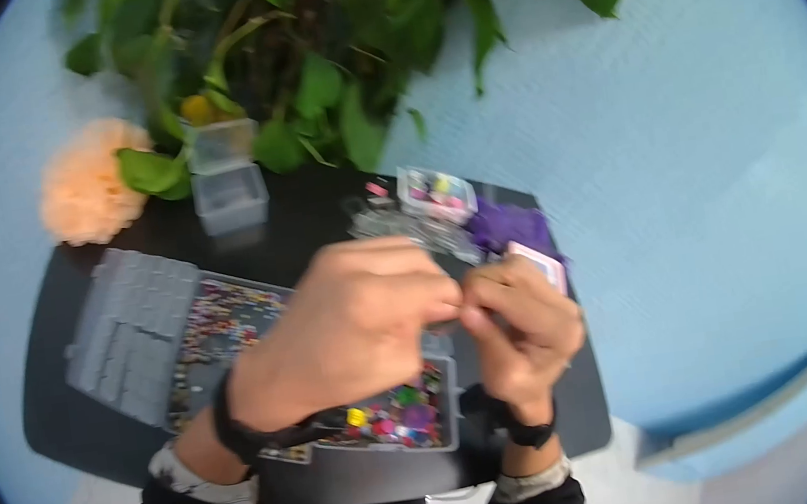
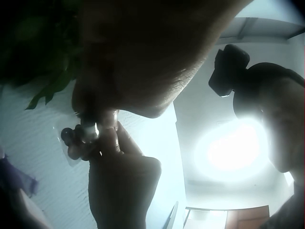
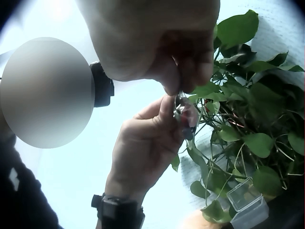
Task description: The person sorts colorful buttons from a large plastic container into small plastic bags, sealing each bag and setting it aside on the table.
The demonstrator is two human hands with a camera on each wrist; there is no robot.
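Above the table my left hand and right hand meet fingertip to fingertip. Between them they pinch a small clear plastic bag, mostly hidden by the fingers in the head view. The left wrist view shows round dark beads through its clear film, beyond the fingertips. In the right wrist view the clear bag hangs at the left thumb and fingers, with reddish and dark pieces inside. My right thumb and fingers grip its upper edge there.
Below the hands, a grey bead case lies with its lid folded open to the left. Behind are a small clear box, a box of colourful pieces, clear bags and purple cloth. Plant leaves overhang the back.
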